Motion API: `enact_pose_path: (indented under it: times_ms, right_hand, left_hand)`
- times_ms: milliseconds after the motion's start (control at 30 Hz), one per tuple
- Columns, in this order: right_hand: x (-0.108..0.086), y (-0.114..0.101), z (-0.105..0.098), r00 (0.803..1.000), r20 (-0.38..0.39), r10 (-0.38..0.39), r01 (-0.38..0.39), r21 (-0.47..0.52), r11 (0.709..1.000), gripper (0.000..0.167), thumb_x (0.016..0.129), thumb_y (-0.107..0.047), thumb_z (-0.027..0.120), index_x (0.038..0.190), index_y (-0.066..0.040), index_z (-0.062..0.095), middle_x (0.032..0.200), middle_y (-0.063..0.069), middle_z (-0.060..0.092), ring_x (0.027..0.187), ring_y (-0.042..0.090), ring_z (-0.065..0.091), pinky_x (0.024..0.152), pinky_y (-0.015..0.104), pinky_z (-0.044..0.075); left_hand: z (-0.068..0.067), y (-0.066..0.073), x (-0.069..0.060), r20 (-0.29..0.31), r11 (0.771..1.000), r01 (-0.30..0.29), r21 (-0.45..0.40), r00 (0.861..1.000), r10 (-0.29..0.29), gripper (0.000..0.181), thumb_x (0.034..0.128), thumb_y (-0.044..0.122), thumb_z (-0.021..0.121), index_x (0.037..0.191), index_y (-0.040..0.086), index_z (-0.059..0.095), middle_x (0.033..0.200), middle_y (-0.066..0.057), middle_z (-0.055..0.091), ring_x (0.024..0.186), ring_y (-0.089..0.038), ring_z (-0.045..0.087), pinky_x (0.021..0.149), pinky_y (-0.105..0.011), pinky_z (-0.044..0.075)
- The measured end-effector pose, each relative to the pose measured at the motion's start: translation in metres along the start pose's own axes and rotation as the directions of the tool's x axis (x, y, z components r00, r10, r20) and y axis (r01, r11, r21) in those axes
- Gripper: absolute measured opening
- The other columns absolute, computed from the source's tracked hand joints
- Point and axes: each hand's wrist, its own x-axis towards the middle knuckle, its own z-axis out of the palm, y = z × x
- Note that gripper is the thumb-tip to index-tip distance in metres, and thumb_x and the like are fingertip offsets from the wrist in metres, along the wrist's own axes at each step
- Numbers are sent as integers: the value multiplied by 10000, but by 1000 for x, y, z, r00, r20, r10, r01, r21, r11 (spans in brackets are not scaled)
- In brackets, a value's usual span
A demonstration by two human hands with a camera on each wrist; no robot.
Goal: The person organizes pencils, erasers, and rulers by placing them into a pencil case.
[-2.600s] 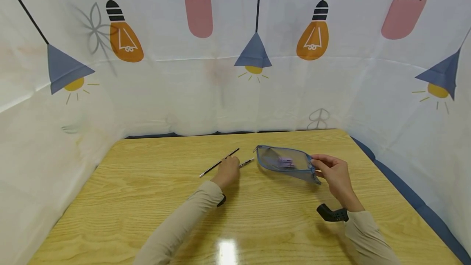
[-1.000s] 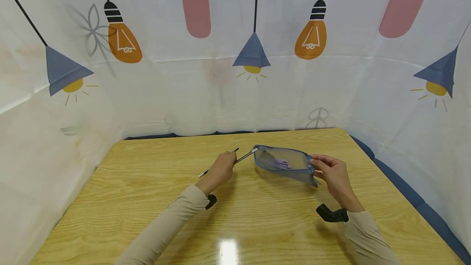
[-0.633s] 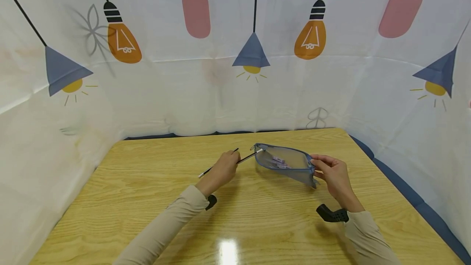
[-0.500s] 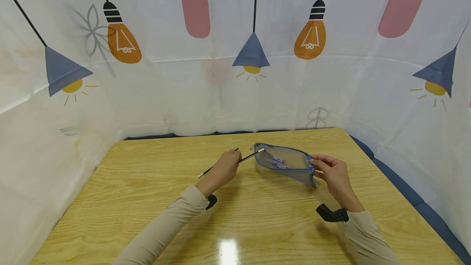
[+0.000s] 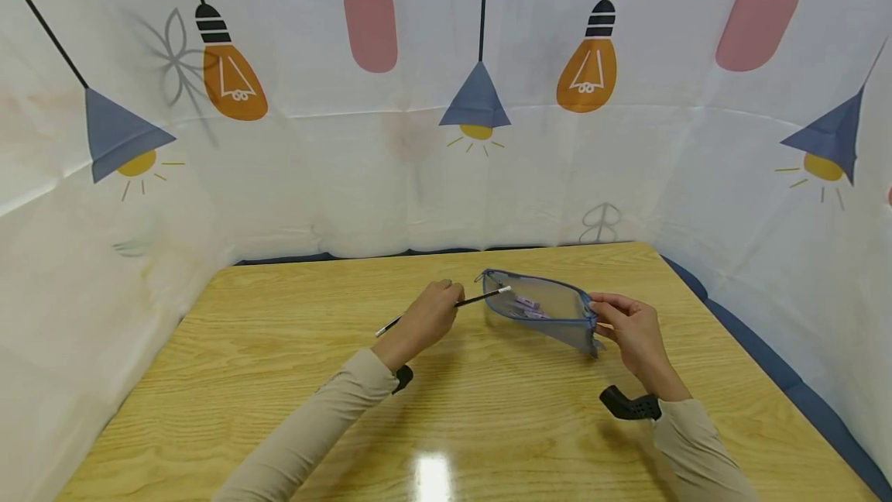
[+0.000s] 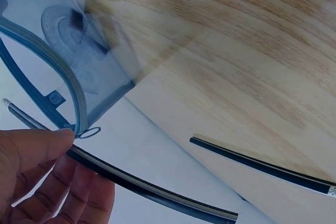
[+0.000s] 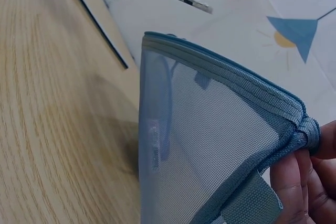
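My left hand (image 5: 421,322) pinches a dark pencil (image 5: 481,298) between thumb and fingers. Its white eraser end points right, over the opening of a blue mesh zip pouch (image 5: 564,333). In the left wrist view the same pencil (image 6: 152,190) crosses in front of the pouch's zip end. With thumb and fingers, my right hand (image 5: 636,334) grips the pouch's right end, holding its zip spread apart. Small purple items (image 5: 530,306) show inside the pouch; their kind is unclear. A second dark pencil (image 5: 388,326) lies on the table, partly hidden behind my left hand.
The wood-grain table (image 5: 279,378) carries the pouch and the loose pencil. A white cloth (image 5: 404,192) printed with lamps and bulbs hangs around its back and sides. Both wrists wear black camera mounts (image 5: 629,404).
My left hand has lifted the pencil off the table, then moved it rightward, so its eraser end has passed over the pouch's rim. My right hand stays nearly still on the pouch.
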Motion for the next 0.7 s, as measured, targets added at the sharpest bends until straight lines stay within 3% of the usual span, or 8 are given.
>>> enact_pose_path:
  times_ms: [400, 700]
  right_hand:
    - [-1, -2, 1, 1000, -1, 20, -20, -5, 1000, 108, 924, -86, 665, 981, -60, 753, 817, -27, 694, 701, 94, 662, 617, 222, 544]
    - [-1, -3, 1, 999, -9, 32, -32, -13, 999, 115, 927, -92, 663, 991, -57, 752, 813, -32, 697, 701, 84, 663, 619, 223, 544]
  left_hand:
    - [-4, 4, 4, 30, 1000, 25, -16, 999, -25, 185, 838, -122, 597, 956, 12, 645, 839, -130, 604, 752, -250, 592, 652, -303, 506]
    - [-7, 9, 5, 5, 1000, 22, 22, 1000, -22, 213, 819, -118, 596, 812, 89, 551, 718, -16, 468, 610, -145, 423, 505, -241, 312]
